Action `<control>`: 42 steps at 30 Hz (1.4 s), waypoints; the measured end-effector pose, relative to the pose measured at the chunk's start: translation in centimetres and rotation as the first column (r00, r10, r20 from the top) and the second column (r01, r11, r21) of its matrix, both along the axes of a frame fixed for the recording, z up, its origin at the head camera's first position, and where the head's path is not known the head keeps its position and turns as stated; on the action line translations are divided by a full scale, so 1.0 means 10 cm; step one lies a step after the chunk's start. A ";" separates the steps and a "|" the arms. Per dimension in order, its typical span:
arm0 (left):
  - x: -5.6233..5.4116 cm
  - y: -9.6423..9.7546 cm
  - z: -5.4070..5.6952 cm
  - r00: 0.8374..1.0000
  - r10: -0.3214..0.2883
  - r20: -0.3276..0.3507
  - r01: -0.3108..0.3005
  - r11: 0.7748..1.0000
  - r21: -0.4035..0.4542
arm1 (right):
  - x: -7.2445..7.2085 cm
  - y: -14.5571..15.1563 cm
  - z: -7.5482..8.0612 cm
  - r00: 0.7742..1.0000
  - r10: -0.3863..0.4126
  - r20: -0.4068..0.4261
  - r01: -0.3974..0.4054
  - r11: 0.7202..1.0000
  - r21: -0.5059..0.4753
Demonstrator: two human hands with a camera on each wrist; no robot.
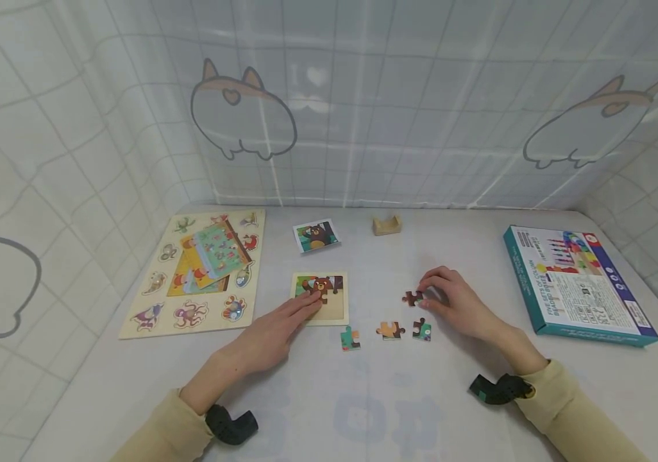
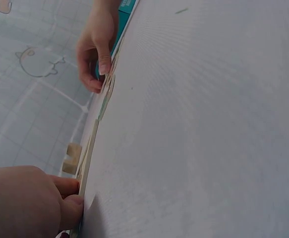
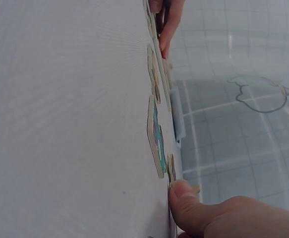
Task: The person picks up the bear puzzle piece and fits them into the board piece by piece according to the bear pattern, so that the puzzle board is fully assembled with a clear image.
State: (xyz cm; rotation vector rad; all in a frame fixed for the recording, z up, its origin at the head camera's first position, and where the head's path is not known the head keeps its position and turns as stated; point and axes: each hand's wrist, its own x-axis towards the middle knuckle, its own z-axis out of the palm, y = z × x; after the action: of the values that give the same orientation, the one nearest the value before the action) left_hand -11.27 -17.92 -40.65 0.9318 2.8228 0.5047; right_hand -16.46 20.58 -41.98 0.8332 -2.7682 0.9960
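Observation:
My left hand (image 1: 268, 333) lies over the left side of a small wooden puzzle board (image 1: 335, 314), its fairly straight fingers resting on the bear picture (image 1: 320, 285) at the top. In the left wrist view the thumb (image 2: 72, 206) is right at the board's edge. Between thumb and fingers, my right hand (image 1: 456, 301) pinches a dark brown puzzle piece (image 1: 412, 298) by its right side, low at the table. Nearer me lie a green-and-orange piece (image 1: 349, 339), an orange-brown piece (image 1: 389, 330) and a green piece (image 1: 422, 330).
A bear picture card (image 1: 316, 236) and a small wooden stand (image 1: 387, 225) are at the back. On the left, colorful cards (image 1: 222, 250) lie on a sea-animal board (image 1: 196, 324). A teal-edged box (image 1: 583, 282) lies at the right.

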 end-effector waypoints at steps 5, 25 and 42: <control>0.00 0.00 0.00 1.000 -0.009 -0.023 0.010 1.000 0.011 | 0.00 0.00 0.00 1.000 -0.002 0.009 0.002 1.000 0.002; 0.00 0.01 0.00 1.000 -0.002 0.007 0.002 1.000 0.004 | 0.06 -0.11 0.12 0.999 -0.007 0.044 0.009 0.999 -0.036; 0.00 0.01 0.01 1.000 -0.010 -0.001 0.010 1.000 0.002 | -0.01 -0.84 0.19 0.987 0.145 -0.073 -0.147 0.989 -0.028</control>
State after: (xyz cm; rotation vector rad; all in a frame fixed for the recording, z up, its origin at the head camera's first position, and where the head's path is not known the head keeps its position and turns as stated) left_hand -11.32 -17.82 -40.54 0.9459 2.8178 0.5061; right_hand -16.57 12.20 -40.12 1.0585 -2.6556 1.0105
